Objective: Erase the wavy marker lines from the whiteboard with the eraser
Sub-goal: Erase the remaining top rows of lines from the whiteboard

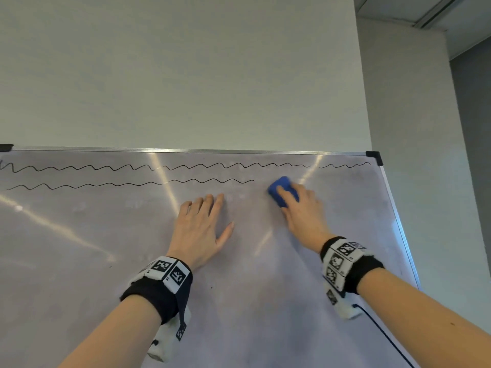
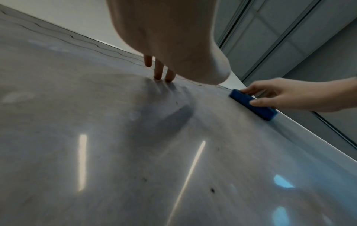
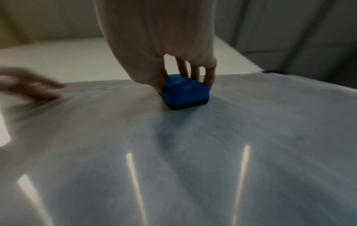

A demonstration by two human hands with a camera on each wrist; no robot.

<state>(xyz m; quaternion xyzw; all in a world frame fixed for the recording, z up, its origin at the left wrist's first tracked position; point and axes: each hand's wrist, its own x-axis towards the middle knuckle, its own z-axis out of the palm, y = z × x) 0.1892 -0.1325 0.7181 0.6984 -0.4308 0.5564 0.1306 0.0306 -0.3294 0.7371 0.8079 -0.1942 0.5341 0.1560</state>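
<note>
The blue eraser [image 1: 282, 190] lies flat against the whiteboard [image 1: 106, 261], gripped by the right hand [image 1: 303, 211]: the thumb is on one long side and the fingers [image 3: 209, 75] curl over the other, as the right wrist view shows, though that picture is smeared with blur. The eraser sits near the board's upper right corner, below the upper wavy line [image 1: 186, 166] and just to the right of where the lower wavy line [image 1: 132, 184] ends. A small gap of bare board separates the eraser from that line's end.

The left hand [image 1: 202, 229] lies on the board to the left of the eraser and a little lower, apart from it, under the right stretch of the lower line. Its fingers are straight and slightly spread, the thumb pointing out toward the right hand; in the left wrist view the fingertips [image 2: 158, 75] touch the surface. It holds nothing.

Counted: one eraser, two wavy black lines, two hands. The upper line runs nearly the full width of the board to its right edge; the lower one stops about two thirds of the way across. Each wrist wears one black band [image 1: 162, 288] with white squares printed in black patterns.
</note>
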